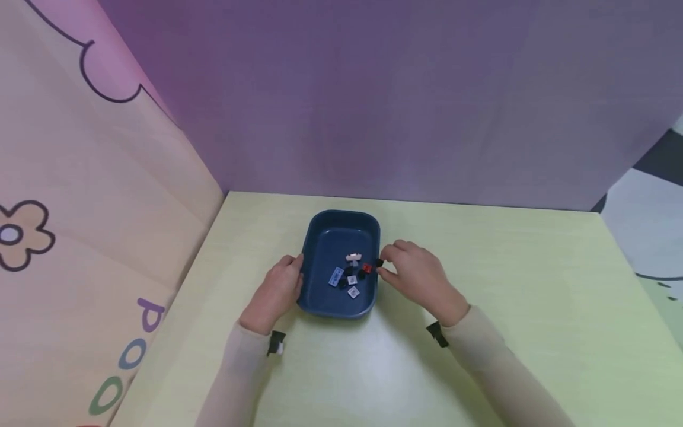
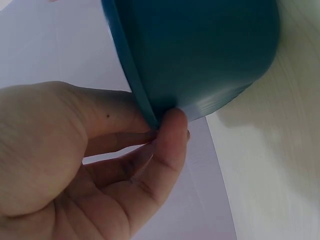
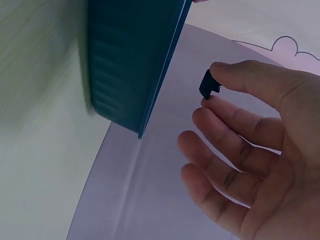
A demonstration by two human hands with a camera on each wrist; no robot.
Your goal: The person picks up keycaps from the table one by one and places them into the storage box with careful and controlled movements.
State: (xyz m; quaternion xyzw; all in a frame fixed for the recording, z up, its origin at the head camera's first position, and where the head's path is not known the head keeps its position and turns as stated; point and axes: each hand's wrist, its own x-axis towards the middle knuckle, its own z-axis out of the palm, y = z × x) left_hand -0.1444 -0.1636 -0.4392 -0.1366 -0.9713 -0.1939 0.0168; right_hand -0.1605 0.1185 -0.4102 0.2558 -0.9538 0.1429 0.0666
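My left hand (image 1: 274, 289) grips the left rim of a dark blue plastic tray (image 1: 320, 237), thumb and fingers pinching its edge in the left wrist view. Between thumb and index finger my right hand (image 1: 418, 276) pinches a small black piece (image 3: 207, 84), close to the tray's right rim. The other right fingers are loosely bent. Inside the tray lie several small pieces: a blue printed one (image 1: 336, 276), white square ones (image 1: 353, 292), a red one (image 1: 367, 268), a pale pink one (image 1: 353, 257) and some black ones (image 1: 343, 284).
The tray stands on a pale yellow-green table (image 1: 507, 284). A purple backdrop (image 1: 405, 101) rises at its far edge, and a wall sheet with printed drawings (image 1: 96, 178) borders the left side. Dark straps (image 1: 437, 334) show at both wrists.
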